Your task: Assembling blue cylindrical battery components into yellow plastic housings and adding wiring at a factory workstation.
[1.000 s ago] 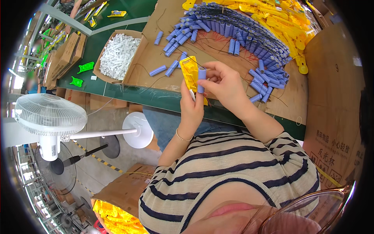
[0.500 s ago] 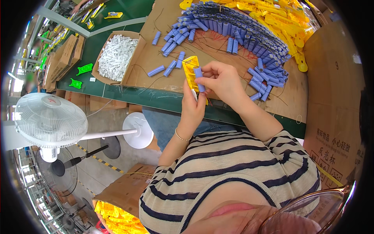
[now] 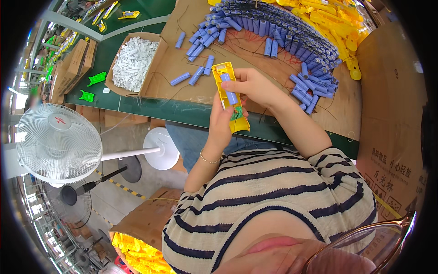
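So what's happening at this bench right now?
A person holds a long yellow plastic casing upright over the table edge in the left hand. The right hand presses a blue cylindrical cell into it. More blue cells lie piled on the cardboard sheet behind.
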Demonstrator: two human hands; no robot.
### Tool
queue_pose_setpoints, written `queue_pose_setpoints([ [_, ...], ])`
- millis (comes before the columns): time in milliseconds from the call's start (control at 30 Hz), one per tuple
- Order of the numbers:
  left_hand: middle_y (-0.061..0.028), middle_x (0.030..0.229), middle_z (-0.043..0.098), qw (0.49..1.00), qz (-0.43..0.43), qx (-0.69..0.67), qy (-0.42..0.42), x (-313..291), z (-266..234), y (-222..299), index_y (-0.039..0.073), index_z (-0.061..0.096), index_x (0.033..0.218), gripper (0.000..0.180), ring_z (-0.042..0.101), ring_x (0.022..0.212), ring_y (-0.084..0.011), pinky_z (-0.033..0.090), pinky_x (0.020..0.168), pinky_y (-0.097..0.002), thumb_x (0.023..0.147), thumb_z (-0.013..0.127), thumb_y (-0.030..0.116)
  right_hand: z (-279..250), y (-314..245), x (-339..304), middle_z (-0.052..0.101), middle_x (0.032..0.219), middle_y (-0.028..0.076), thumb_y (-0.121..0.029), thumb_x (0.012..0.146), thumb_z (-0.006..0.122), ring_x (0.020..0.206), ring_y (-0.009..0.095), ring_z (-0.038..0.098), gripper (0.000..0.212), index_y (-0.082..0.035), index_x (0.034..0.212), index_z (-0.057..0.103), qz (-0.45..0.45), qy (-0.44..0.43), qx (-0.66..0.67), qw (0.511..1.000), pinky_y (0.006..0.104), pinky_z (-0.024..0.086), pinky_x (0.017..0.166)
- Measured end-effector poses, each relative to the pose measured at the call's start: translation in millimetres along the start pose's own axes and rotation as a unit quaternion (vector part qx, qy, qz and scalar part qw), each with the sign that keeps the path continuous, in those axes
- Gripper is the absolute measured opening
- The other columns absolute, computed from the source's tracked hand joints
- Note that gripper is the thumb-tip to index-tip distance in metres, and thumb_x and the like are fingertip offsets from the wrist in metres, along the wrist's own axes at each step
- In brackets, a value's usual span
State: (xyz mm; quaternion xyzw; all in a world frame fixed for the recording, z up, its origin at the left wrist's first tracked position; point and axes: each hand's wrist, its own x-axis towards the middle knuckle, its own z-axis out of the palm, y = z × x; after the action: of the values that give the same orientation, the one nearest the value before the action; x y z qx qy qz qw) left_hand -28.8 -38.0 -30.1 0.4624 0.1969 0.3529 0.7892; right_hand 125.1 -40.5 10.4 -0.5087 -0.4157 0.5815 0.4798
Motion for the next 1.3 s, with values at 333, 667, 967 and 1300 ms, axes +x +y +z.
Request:
queue_pose_setpoints([
  [333,-0.0146,0.101,0.059,0.996,-0.091,-0.013,0.022,4.7,-12.8,7.0,0.002,0.040,0.122,0.035,0.063,0.085,-0.0242,0.053,0.076,-0.0367,0.096,0.043,0.025,12.5,2.2,-1.5,0.056,0.067,0.003,-0.023,0.088,0.061,0.047,0.007,0.049,0.025,0.000,0.095,0.057,0.084,0.013,0.065,0.994,0.0215,0.039,0.038],
  [667,-0.0137,0.100,0.058,0.990,-0.113,-0.079,0.005,2.8,-30.0,10.9,0.003,0.038,0.122,0.034,0.063,0.084,-0.0226,0.054,0.074,-0.0347,0.097,0.042,0.025,24.0,19.1,17.7,0.057,0.068,0.007,-0.025,0.086,0.063,0.043,0.010,0.050,0.031,0.004,0.094,0.056,0.103,0.030,0.084,0.991,0.0244,0.038,0.035],
  [967,-0.0125,0.091,0.058,0.995,-0.093,-0.034,0.026,0.8,-51.5,9.8,0.004,0.039,0.122,0.033,0.062,0.074,-0.0215,0.053,0.067,-0.0340,0.096,0.041,0.024,43.8,5.3,28.6,0.057,0.069,0.007,-0.023,0.089,0.058,0.039,0.012,0.049,0.025,0.000,0.095,0.054,0.121,0.004,-0.026,0.992,0.0235,0.039,0.033],
  [1300,-0.0168,0.104,0.057,0.980,0.023,-0.050,0.191,-21.1,-77.8,31.0,0.004,0.037,0.122,0.031,0.063,0.072,-0.0200,0.054,0.062,-0.0312,0.093,0.039,0.016,70.4,-62.0,169.6,0.067,0.082,0.010,-0.018,0.081,0.061,0.076,0.020,0.063,0.019,-0.003,0.093,0.066,-0.307,0.086,-0.453,0.833,0.0301,0.049,0.068],
])
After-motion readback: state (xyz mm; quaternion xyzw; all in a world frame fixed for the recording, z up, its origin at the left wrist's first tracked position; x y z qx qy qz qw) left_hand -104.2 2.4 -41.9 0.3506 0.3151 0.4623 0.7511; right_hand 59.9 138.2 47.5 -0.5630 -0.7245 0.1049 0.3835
